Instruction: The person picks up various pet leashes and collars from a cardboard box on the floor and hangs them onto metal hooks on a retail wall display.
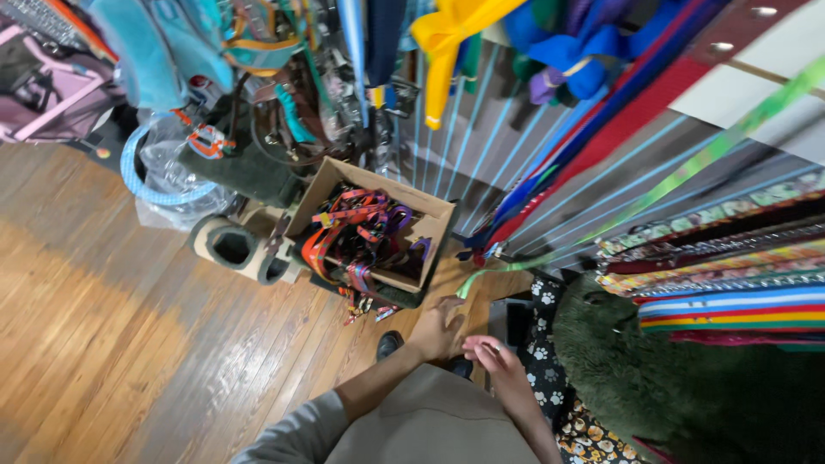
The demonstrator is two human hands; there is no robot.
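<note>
My left hand [436, 331] reaches forward on a grey-sleeved arm, fingers curled downward, just below the loose end of a light green strap [687, 167]. That strap hangs in from the upper right and ends at about my fingertips; I cannot tell whether they touch. Close beside it on the right is my right hand [491, 355], fingers bent inward, with something small and shiny at one finger. Just ahead of both hands, an open cardboard box [430, 215] on the wooden floor holds a tangle of orange, red and purple harnesses [357, 232].
Many coloured leashes [601, 129] hang along a slatted wall at the right. Striped and patterned collars [730, 275] lie above a dark green furry bed [653, 369]. A paw-print mat [546, 344] lies beneath. A carpeted cat tunnel [230, 247], plastic bags and pet carriers crowd the upper left.
</note>
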